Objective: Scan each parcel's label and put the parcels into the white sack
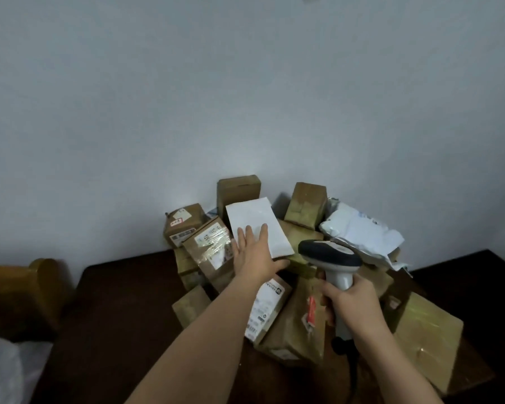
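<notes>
A heap of parcels [289,275] covers the dark counter [123,316], so most work remains. Atop the heap, the left hand [252,252] lies flat, fingers straight, on a white parcel [257,225]. Just right of it, the right hand [350,301] grips the scanner [331,259]
</notes>
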